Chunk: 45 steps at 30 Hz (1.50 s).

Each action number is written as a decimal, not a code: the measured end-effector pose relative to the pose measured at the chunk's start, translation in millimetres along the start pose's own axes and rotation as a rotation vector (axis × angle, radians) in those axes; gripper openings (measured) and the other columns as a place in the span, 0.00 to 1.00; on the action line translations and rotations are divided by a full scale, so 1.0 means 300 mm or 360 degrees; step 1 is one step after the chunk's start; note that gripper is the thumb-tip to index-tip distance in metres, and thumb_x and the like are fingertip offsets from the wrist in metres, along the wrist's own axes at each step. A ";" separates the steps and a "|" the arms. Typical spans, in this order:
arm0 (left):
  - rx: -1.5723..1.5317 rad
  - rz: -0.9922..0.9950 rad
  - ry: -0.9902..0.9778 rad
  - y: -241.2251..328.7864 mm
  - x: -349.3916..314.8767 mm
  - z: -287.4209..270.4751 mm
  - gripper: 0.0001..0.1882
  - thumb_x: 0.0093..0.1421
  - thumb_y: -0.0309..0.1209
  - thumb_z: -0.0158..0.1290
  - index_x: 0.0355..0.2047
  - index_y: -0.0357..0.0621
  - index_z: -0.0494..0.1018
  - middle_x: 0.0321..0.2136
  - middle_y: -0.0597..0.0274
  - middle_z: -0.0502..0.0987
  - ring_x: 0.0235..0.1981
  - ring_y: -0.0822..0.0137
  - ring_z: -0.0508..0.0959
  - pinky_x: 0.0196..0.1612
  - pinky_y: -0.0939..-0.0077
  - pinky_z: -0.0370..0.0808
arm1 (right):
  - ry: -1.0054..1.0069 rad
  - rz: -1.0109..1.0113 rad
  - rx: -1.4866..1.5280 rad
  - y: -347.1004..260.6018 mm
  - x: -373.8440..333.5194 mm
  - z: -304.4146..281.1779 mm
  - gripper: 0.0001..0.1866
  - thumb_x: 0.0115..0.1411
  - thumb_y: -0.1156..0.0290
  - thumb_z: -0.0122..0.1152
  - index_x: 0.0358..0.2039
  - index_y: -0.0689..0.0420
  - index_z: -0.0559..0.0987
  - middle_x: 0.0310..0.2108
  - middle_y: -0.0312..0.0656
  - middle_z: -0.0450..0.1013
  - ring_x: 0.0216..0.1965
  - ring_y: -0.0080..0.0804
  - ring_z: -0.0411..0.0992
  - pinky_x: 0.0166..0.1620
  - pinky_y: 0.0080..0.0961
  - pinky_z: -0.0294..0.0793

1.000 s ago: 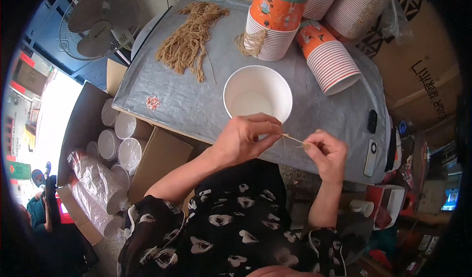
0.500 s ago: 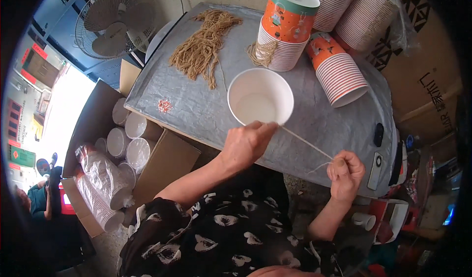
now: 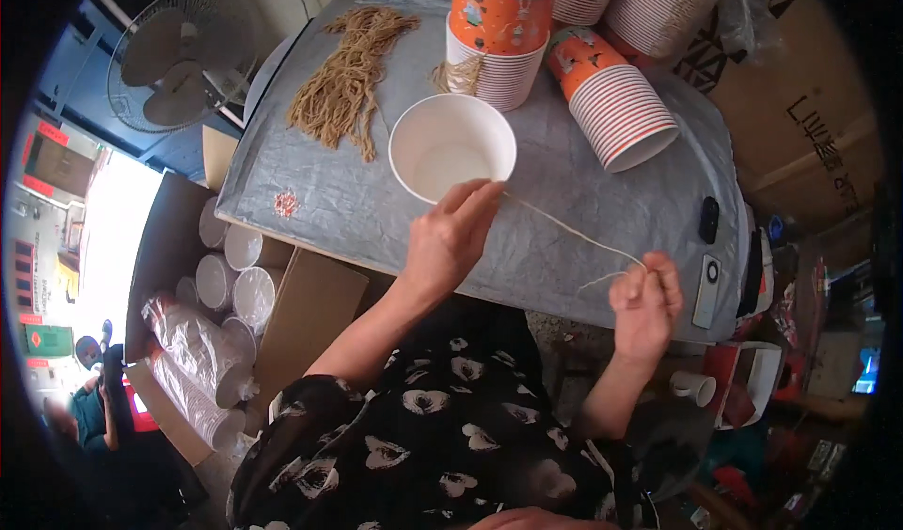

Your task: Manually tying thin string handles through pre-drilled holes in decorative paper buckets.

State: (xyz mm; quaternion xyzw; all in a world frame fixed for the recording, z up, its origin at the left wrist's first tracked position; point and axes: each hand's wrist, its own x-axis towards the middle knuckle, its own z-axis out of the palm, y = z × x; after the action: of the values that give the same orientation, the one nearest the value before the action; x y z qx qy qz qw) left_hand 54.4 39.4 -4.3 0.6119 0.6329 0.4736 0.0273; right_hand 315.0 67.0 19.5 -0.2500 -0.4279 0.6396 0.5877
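A large white paper tub [image 3: 450,140] stands with its open mouth toward me at the table's near side. My left hand [image 3: 450,238] is closed at the tub's near rim, fingers pinching the rim and one end of a thin beige string [image 3: 576,232]; the fingertips are partly hidden. From there the string runs to the right, sagging slightly, to my right hand [image 3: 647,300]. That hand pinches the string between thumb and fingers, and a short loose tail sticks out to its left. Beyond the tub lies a bundle of tan strings [image 3: 343,88].
Behind the tub stands an orange-and-green tub stack [image 3: 501,17]; another stack [image 3: 621,116] lies tilted beside it. A dark small object [image 3: 708,220] and a white remote [image 3: 707,290] are by the right edge. A carton [image 3: 315,309] of wrapped tubs and a fan [image 3: 183,55] are left.
The view has shifted, so the whole scene sits further left and higher. The string between my hands has gone from taut to slightly slack. Both hands keep their grip.
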 end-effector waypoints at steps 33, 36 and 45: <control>-0.0982 -0.1003 -0.0556 -0.053 -0.062 -0.193 0.06 0.59 0.26 0.64 0.29 0.36 0.79 0.24 0.68 0.80 0.25 0.81 0.76 0.28 0.85 0.72 | -0.0050 0.0941 0.0571 0.218 0.056 -0.038 0.16 0.70 0.74 0.50 0.57 0.58 0.74 0.30 0.38 0.72 0.24 0.20 0.64 0.28 0.20 0.62; -0.0835 -0.0957 -0.0623 -0.082 -0.029 -0.235 0.06 0.59 0.26 0.65 0.29 0.37 0.79 0.23 0.68 0.79 0.24 0.81 0.76 0.28 0.85 0.72 | -0.0043 0.0854 0.0629 0.223 0.090 -0.040 0.18 0.69 0.73 0.52 0.58 0.59 0.72 0.30 0.38 0.72 0.24 0.20 0.64 0.29 0.20 0.61; -0.0976 -0.0883 -0.0586 -0.188 -0.070 -0.262 0.04 0.62 0.25 0.61 0.34 0.36 0.80 0.26 0.65 0.80 0.27 0.77 0.79 0.33 0.81 0.77 | 0.0005 0.0894 0.0583 0.231 0.091 0.026 0.20 0.68 0.77 0.50 0.60 0.61 0.67 0.33 0.38 0.70 0.26 0.23 0.62 0.30 0.20 0.63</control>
State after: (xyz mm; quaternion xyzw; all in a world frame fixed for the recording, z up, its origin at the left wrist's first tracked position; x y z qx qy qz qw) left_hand -30.8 -10.7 -8.2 0.4569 0.5881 0.4972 0.4452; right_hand 266.2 95.3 -29.9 -0.2495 -0.2192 0.8425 0.4242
